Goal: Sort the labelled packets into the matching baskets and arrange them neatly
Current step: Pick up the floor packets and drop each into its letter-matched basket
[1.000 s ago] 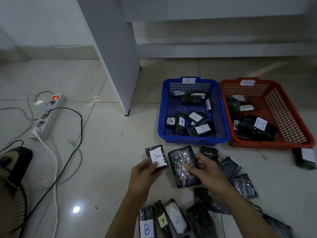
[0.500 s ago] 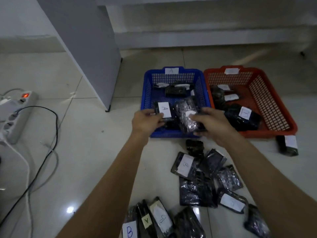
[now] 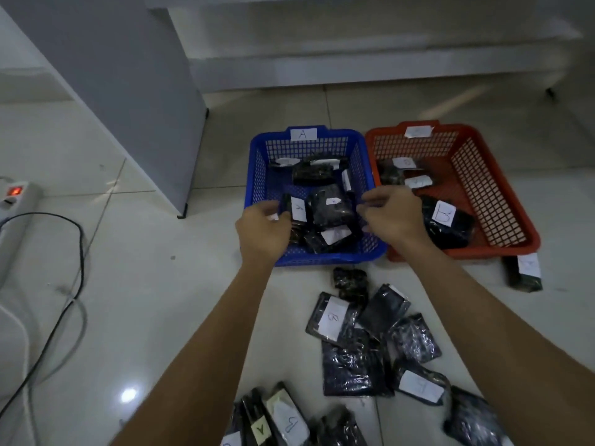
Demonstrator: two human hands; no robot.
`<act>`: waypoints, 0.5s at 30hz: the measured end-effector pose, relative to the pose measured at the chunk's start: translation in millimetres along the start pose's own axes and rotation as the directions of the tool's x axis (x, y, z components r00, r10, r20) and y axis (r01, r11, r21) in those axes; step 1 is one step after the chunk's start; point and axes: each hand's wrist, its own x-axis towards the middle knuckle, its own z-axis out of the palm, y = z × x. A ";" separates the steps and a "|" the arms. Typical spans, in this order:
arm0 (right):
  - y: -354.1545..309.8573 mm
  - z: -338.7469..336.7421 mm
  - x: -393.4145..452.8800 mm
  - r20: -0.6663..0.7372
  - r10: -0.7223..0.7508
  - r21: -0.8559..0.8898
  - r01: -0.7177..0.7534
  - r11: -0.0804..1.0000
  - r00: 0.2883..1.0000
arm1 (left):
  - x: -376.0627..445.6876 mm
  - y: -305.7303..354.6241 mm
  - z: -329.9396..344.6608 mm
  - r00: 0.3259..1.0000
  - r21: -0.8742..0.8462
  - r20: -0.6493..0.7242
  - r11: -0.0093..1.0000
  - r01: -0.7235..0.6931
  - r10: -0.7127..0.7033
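Note:
My left hand (image 3: 262, 231) is over the front left corner of the blue basket (image 3: 322, 260), which carries an "A" tag. Its fingertips pinch the left edge of a dark packet labelled A (image 3: 297, 208) standing inside. A larger dark packet (image 3: 331, 206) lies in the basket beside it. My right hand (image 3: 391, 217) hovers at the basket's right wall with curled fingers just off that packet. The orange basket (image 3: 502, 188) stands to the right with a B packet (image 3: 446, 220) and others in it. Several loose packets (image 3: 354, 349) lie on the floor between my forearms.
One labelled packet (image 3: 523, 272) lies on the floor at the orange basket's front right corner. More packets (image 3: 283, 420) sit at the bottom edge. A grey cabinet panel (image 3: 128, 91) stands behind left. A power strip (image 3: 16, 201) and cables (image 3: 69, 284) cross the tiles at left.
Both hands carried their packets from the floor forward into the blue basket. The larger packet now lies in the basket, released by my right hand. The view shifted forward.

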 end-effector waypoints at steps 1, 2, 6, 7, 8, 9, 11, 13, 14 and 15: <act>4.6 -11.5 -14.8 -0.024 -0.015 0.027 0.016 1.000 1.000 | -20.0 -3.1 -1.7 0.999 -0.099 -0.038 0.995 -0.010 0.007; 11.3 -22.6 -31.6 -0.045 -0.025 0.035 0.026 0.999 0.999 | -41.4 -9.7 -1.7 0.998 -0.182 -0.058 0.983 -0.024 0.014; 66.4 -44.3 -95.4 -0.051 0.103 -0.070 -0.106 0.992 0.993 | -115.2 -50.6 18.0 0.995 -0.160 0.044 0.983 0.091 -0.085; 86.6 -42.1 -102.4 -0.050 0.143 -0.132 -0.149 0.980 0.988 | -125.0 -64.9 28.8 0.978 -0.101 0.139 0.980 0.173 -0.159; 103.8 -37.9 -106.3 -0.044 0.177 -0.183 -0.182 0.966 0.983 | -131.2 -77.1 39.4 0.951 -0.006 0.223 0.976 0.219 -0.212; 116.8 -32.6 -108.8 -0.022 0.191 -0.235 -0.190 0.953 0.981 | -134.0 -86.8 48.9 0.934 0.112 0.281 0.974 0.197 -0.222; 136.3 -21.5 -108.8 0.052 0.202 -0.375 -0.168 0.912 0.978 | -135.2 -94.8 62.7 0.921 0.318 0.320 0.941 0.118 -0.224; 143.4 -11.8 -107.1 0.058 0.235 -0.461 -0.183 0.868 0.970 | -133.2 -88.3 67.4 0.912 0.402 0.299 0.904 0.145 -0.280; 144.3 -8.7 -106.5 0.047 0.245 -0.459 -0.197 0.866 0.968 | -131.2 -84.3 68.4 0.906 0.408 0.291 0.896 0.174 -0.308; 145.0 -6.4 -106.1 0.034 0.243 -0.439 -0.204 0.875 0.969 | -129.1 -80.8 68.5 0.899 0.403 0.289 0.894 0.197 -0.329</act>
